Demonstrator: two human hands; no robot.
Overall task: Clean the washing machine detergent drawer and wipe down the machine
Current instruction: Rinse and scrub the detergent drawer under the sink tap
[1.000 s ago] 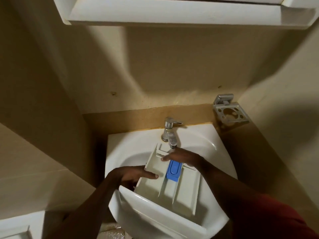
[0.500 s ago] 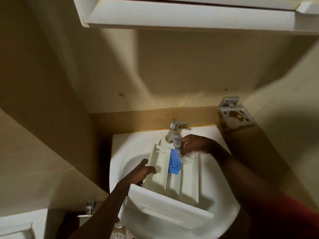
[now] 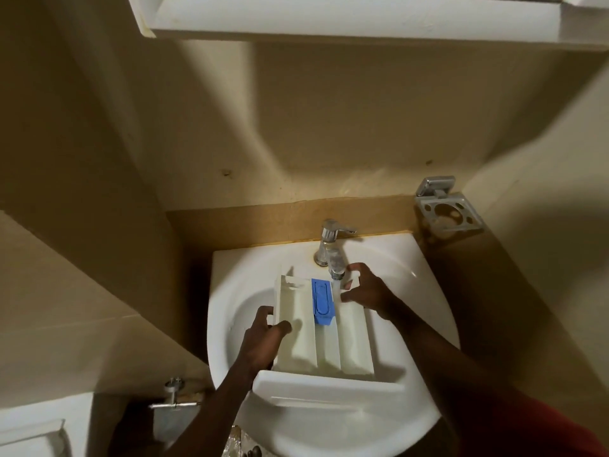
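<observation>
Drawer: detergent drawer [image 3: 324, 338] lies in the sink [image 3: 415, 262], front panel near, far end under the running tap [image 3: 330, 245].
Left hand [image 3: 263, 341]: curled over its left wall, thumb inside.
Right hand [image 3: 365, 291]: fingers bent round the far right corner; probably gripping, view blurred.

The location is a small domestic bathroom. A white ceramic wash basin [image 3: 428, 291] is set in a corner of beige painted walls [image 3: 329, 127], with a chrome single-lever tap [image 3: 329, 245] at its rear edge. A chrome wall-mounted toothbrush holder [image 3: 449, 214] is fixed at the right. A white cabinet [image 3: 329, 18] hangs overhead.
</observation>
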